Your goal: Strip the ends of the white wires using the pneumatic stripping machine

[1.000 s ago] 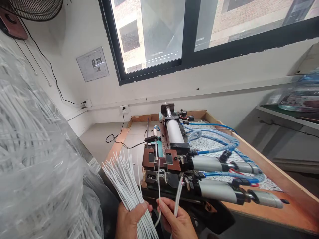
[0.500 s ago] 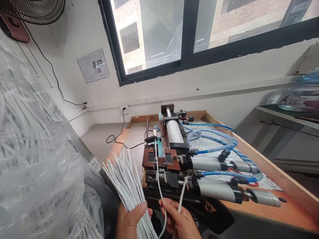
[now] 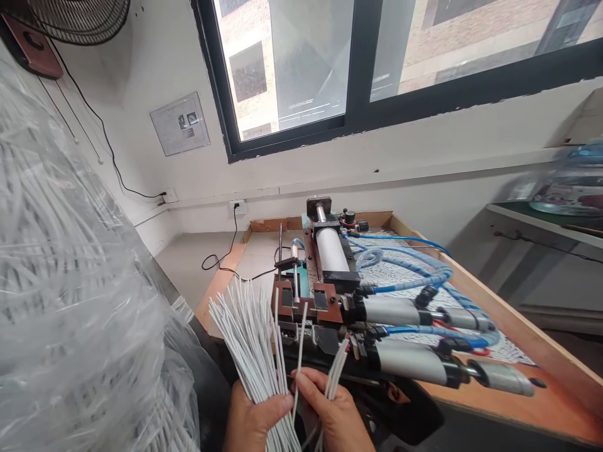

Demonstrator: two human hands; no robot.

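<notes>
A thick bundle of white wires [image 3: 249,342] sits in the closed left hand [image 3: 254,420], its cut ends fanning upward and leftward toward the machine [image 3: 325,301]. The wires are thin, stiff and about the same length, packed tight at the grip and spreading apart at the tips. The right hand [image 3: 332,414] pinches a few separate white wires [image 3: 335,373], which point up with their tips just at the machine's front face.
</notes>
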